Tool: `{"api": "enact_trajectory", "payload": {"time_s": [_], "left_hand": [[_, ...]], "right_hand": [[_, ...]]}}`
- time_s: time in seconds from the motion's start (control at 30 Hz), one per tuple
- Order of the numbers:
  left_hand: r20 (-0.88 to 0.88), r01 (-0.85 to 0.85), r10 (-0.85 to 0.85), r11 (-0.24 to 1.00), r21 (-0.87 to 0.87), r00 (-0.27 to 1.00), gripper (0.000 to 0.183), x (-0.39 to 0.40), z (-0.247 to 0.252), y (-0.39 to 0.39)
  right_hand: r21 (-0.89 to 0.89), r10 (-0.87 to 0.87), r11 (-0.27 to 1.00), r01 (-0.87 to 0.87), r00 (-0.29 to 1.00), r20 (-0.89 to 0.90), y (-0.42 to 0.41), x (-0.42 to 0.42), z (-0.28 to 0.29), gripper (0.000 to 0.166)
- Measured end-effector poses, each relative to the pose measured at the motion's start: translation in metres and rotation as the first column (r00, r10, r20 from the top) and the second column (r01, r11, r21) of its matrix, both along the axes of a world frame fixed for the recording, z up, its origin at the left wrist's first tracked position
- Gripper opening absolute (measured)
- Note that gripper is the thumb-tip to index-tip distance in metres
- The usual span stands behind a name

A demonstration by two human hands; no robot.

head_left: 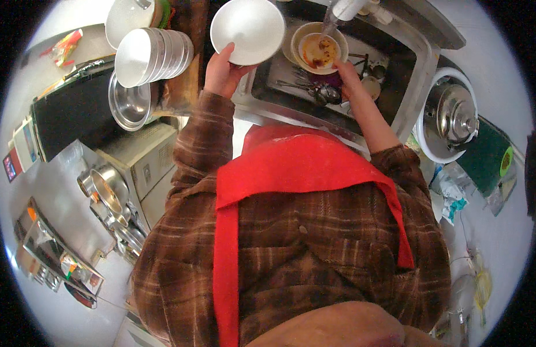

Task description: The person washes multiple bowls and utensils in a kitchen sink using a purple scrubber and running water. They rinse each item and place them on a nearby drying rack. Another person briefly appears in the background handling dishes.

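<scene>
My left hand (226,71) grips a clean-looking white bowl (248,30) by its rim, left of the sink (406,99). Over the basin, my right hand (349,78) has its fingers at the edge of nested bowls (342,52). Reddish-brown food residue lies in the inner bowl (309,47). A faucet (346,8) points down at it, and what looks like water falls from the spout. On the basin floor lie several spoons and other utensils (324,93), partly hidden by my right hand and the bowls.
Left of the sink, a stack of white bowls (138,56) stands near a metal basin (131,99). A larger white bowl (127,21) is behind the stack. On the right sits a lidded steel pot (454,112) in a white tub (419,130). Metal pans (107,191) are at lower left.
</scene>
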State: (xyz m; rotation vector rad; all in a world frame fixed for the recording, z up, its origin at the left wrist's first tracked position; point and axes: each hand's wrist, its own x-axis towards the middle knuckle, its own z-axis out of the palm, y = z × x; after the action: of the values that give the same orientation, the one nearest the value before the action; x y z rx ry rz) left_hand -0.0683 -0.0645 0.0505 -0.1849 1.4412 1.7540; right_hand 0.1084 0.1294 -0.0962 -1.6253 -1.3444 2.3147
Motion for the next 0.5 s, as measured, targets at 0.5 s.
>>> {"api": "enact_trajectory", "payload": {"time_s": [0.5], "left_hand": [[-0.044,-0.021,0.021,1.000,-0.012,0.999,0.042,0.006,-0.005,-0.037]], "right_hand": [[0.305,0.309,0.893,-0.331,0.943,0.121,-0.013,-0.030,-0.050,0.061]]}}
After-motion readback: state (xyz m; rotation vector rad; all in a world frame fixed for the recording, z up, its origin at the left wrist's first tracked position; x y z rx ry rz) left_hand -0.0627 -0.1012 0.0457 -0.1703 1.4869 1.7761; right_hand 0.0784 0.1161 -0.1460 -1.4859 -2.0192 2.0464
